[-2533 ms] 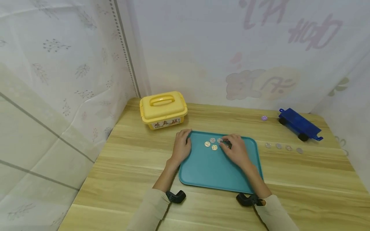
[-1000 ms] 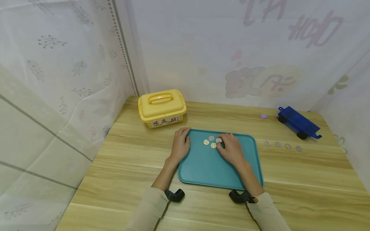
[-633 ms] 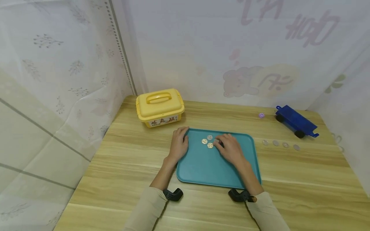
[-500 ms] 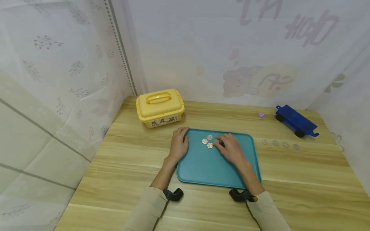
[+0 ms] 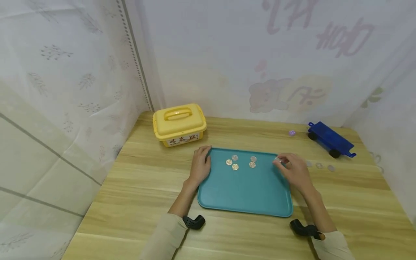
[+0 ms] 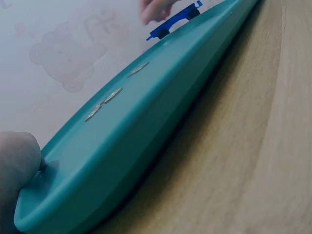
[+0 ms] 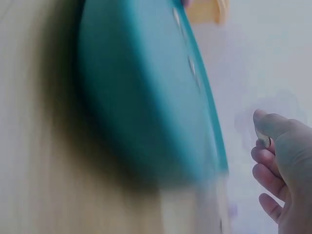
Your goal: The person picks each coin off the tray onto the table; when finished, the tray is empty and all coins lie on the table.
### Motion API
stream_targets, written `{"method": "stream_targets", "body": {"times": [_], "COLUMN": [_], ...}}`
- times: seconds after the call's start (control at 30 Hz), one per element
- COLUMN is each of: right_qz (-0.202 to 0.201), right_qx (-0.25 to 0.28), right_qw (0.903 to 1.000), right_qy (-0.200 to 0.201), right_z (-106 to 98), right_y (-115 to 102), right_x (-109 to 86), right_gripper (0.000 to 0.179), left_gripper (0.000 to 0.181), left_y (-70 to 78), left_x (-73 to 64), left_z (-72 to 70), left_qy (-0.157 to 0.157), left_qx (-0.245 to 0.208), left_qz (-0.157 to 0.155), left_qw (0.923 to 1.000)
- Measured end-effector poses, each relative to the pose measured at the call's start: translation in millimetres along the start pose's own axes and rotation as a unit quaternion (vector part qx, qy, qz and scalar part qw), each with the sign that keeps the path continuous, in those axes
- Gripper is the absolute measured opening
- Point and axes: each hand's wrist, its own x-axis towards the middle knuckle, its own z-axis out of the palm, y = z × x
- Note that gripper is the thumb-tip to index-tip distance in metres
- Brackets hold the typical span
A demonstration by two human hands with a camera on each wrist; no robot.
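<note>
My left hand (image 5: pixel 199 167) holds the teal tray (image 5: pixel 245 196) at its far left corner, thumb over the rim. Its digit (image 6: pixel 18 158) lies at that corner in the left wrist view. On the tray lie several coins, among them a gold-coloured coin (image 5: pixel 235 167) and a silvery coin (image 5: pixel 253 159). Above the tray's right edge, my right hand (image 5: pixel 295 170) pinches a coin (image 5: pixel 278 160) between thumb and fingertips. The right wrist view has this coin (image 7: pixel 263 139) between thumb and index finger, the other fingers loosely bent.
Three silvery coins (image 5: pixel 319 165) lie in a row on the wooden table (image 5: pixel 136 187), right of the hand. Behind them stand a blue toy wagon (image 5: pixel 331 139) and a small purple piece (image 5: pixel 291 133). A yellow lidded box (image 5: pixel 180 124) stands at the back left.
My right hand has left the coins on the tray and moved right, and now holds a coin. One coin fewer shows in the table row. The left hand keeps its place.
</note>
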Motion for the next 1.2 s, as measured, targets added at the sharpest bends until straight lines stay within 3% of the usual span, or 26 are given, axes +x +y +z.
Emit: {"method": "stream_targets", "body": {"times": [0.07,0.2,0.4,0.6,0.87,0.97,1.2], "right_qz": [0.014,0.084,0.189,0.246,0.267,0.271,0.228], "right_qx": [-0.009,-0.021,-0.031,-0.028,-0.058,-0.077,-0.09], "right_qw": [0.9998,0.9962,0.9816,0.9689,0.9586,0.9552,0.9662], "right_qy": [0.011,0.005,0.002,0.012,0.082,0.089,0.081], "right_z": [-11.5,-37.1,-73.1,-97.9,-104.9,-103.7,-99.5], "right_y": [17.1,42.8,78.6,111.5,143.9,150.4,153.8], "right_x": [-7.3,-21.1,-44.0,-62.4,-77.9,-80.7,-83.0], "right_gripper": [0.024,0.033,0.046,0.048,0.039,0.039,0.04], "left_gripper": [0.04,0.04,0.04,0.04,0.039,0.039,0.039], "left_y": [0.5,1.2,0.4,-0.5,-0.3,-0.4,-1.2], "left_x": [-0.7,-1.5,-1.6,-0.8,-2.4,-2.8,-0.5], "left_z": [-0.1,-1.1,1.3,0.7,-1.5,-1.5,-1.2], "left_qy": [-0.002,-0.004,-0.005,-0.005,-0.001,-0.001,-0.003], "left_qx": [0.002,-0.001,-0.003,-0.002,-0.006,-0.004,-0.005], "left_qz": [-0.001,-0.008,-0.007,-0.008,-0.007,-0.005,-0.005], "left_qw": [1.0,1.0,1.0,1.0,1.0,1.0,1.0]}}
